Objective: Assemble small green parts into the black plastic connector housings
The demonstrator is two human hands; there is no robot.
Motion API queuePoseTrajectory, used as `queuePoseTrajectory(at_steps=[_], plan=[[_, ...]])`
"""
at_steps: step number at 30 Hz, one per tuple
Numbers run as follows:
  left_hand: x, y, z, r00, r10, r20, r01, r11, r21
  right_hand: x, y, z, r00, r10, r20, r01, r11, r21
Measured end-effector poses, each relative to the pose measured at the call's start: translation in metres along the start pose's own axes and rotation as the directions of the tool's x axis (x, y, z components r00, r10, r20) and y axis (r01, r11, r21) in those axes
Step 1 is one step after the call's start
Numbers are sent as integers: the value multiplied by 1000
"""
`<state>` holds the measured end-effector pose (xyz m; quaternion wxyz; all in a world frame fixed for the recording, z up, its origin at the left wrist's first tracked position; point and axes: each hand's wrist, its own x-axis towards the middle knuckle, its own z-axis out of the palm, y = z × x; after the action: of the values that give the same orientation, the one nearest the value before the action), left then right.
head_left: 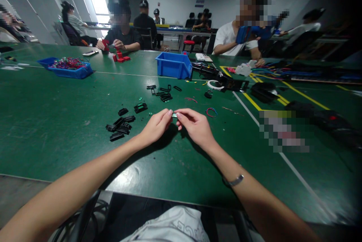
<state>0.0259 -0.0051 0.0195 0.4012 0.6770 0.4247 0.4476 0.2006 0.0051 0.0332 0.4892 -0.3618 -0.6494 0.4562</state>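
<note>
- The left hand (158,124) and right hand (195,125) are pinching a small green piece (174,115) between their fingertips, just above the green tabletop (70,132).
- Black plastic parts (120,127) are lying to the left of the hands.
- Beyond the hands, an open blue bin (173,66) is standing upright.
- A red and blue wire loop (210,112) is resting near the right hand.
</note>
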Motion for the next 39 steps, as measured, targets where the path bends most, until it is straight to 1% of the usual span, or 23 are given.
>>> queuePoseTrajectory(at_steps=[13, 22, 29, 39], plan=[[0, 0, 0, 1000, -9, 19, 9, 1000, -26, 1, 0, 0, 1000, 8, 5, -8, 1000, 14], [1, -1, 0, 999, -24, 46, 29, 994, -103, 2, 0, -2, 999, 31, 28, -32, 999, 34], [1, 0, -1, 997, -30, 65, 36, 994, -101, 2, 1, -4, 998, 49, 48, -51, 998, 46], [1, -3, -1, 999, -22, 39, 24, 998, -59, 4, 3, -4, 997, 63, 52, -65, 997, 39]])
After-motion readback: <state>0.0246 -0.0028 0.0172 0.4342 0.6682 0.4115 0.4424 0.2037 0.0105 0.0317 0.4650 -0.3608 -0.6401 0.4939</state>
